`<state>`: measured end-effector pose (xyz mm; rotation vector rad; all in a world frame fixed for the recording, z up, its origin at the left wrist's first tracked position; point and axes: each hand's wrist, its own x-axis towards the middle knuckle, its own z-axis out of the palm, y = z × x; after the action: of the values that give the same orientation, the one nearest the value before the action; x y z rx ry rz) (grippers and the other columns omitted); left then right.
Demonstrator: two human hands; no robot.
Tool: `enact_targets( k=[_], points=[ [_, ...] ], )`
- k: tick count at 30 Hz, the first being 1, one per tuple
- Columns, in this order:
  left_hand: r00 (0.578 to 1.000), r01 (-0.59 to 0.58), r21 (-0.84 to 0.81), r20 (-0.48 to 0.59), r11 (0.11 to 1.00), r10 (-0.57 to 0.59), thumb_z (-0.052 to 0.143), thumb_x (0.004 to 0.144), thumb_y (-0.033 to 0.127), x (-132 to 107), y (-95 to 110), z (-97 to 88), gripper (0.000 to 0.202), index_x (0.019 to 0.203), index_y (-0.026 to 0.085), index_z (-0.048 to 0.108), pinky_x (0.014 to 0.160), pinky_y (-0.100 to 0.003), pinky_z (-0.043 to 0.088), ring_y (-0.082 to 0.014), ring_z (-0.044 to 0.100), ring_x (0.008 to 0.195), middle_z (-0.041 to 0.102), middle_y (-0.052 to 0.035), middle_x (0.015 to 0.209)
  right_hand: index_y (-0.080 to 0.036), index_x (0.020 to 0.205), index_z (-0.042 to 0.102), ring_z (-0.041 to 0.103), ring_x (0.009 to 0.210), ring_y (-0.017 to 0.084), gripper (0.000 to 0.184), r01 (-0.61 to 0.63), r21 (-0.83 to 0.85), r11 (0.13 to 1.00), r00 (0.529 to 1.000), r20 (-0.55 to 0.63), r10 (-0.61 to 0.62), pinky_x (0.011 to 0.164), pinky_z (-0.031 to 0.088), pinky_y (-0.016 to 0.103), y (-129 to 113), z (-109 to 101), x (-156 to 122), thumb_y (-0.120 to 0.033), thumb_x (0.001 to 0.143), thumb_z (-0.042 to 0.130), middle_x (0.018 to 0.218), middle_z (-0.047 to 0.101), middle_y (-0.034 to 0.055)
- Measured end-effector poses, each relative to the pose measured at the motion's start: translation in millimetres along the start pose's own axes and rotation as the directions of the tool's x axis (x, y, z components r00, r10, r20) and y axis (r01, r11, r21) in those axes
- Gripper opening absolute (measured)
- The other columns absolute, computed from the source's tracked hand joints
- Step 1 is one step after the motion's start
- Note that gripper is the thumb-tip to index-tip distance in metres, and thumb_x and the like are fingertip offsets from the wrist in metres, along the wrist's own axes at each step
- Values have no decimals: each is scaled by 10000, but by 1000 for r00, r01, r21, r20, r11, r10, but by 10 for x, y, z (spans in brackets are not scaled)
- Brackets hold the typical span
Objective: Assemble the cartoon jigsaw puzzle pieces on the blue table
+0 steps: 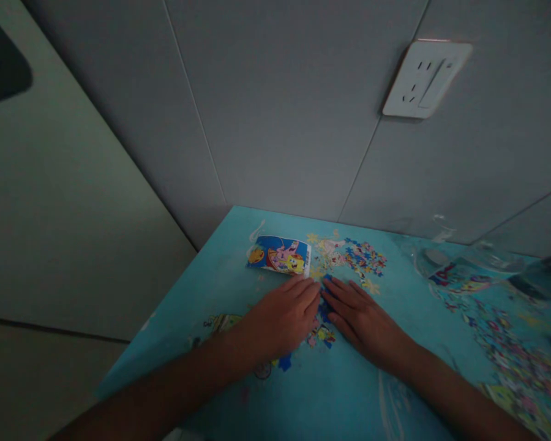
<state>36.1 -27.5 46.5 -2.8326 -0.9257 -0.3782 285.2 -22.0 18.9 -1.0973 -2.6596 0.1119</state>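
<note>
My left hand (pixel 287 315) rests on the blue table with its fingers curled and pressed together; what lies under them is hidden. Facing it from the right, my right hand (pixel 365 315) lies flat with its fingers stretched out, the tips on dark blue jigsaw puzzle pieces (pixel 324 309). Several joined or close-lying colourful puzzle pieces (pixel 321 335) show between and below the hands. Just beyond my left fingers lies a cartoon picture card (pixel 280 254), its near edge close to the knuckles. Another loose blue puzzle piece (pixel 284 362) sits below my left wrist.
A heap of loose puzzle pieces (pixel 365 257) lies near the wall. At right, a clear plastic container (pixel 468 269) stands by more scattered pieces (pixel 509 343). The blue patterned tabletop (pixel 202 275) meets a grey wall with a white socket (pixel 425 79). A pale panel (pixel 64 202) borders the left.
</note>
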Motion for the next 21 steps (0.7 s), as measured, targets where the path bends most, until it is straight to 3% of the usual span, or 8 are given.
enact_targets(
  k=[3,6,8,13,17,21],
  points=[
    [997,31,7,73,1000,-31,479,1045,411,-225,135,-150,481,1391,82,536,1217,-475,352,-299,480,1397,523,-184,1481,-272,1457,561,417,1461,305,429,-2,-8,1000,1000,-31,1,1184,358,605,25,-26,-35,-316,1034,505,1589,438,83],
    [992,98,21,81,995,-100,485,1031,450,-551,235,-251,517,1422,114,521,1194,-492,383,-328,439,1434,474,-169,1534,-287,1433,587,409,1464,311,411,-13,-33,999,999,-31,12,1180,361,610,60,-51,-125,-327,1031,509,1596,430,69],
    [982,163,31,94,986,-165,474,1032,442,-774,277,-273,524,1460,140,487,1180,-493,406,-312,450,1431,468,-155,1543,-283,1426,593,394,1473,314,407,-17,-48,999,1000,-18,16,1183,363,607,89,-62,-222,-332,1030,510,1606,415,62],
    [963,252,93,77,963,-260,448,1046,371,-1194,336,-247,519,1481,87,452,1156,-519,434,-318,435,1441,461,-187,1539,-283,1460,557,385,1476,328,438,-33,-51,998,999,-25,32,1177,384,610,166,-65,-549,-337,1027,512,1612,406,45],
    [967,227,84,95,970,-235,470,1039,372,-1339,349,-252,521,1472,83,461,1170,-502,425,-300,445,1432,474,-169,1535,-294,1441,578,403,1463,349,436,-63,-64,996,997,-40,61,1173,378,633,217,-87,-783,-353,1011,540,1606,418,51],
    [971,207,58,106,977,-212,468,1042,339,-1323,337,-270,493,1475,105,463,1195,-494,391,-284,448,1427,482,-141,1535,-307,1399,620,442,1436,364,415,-96,-46,994,993,-72,93,1162,388,644,259,-117,-905,-363,992,563,1590,446,57]
  ],
)
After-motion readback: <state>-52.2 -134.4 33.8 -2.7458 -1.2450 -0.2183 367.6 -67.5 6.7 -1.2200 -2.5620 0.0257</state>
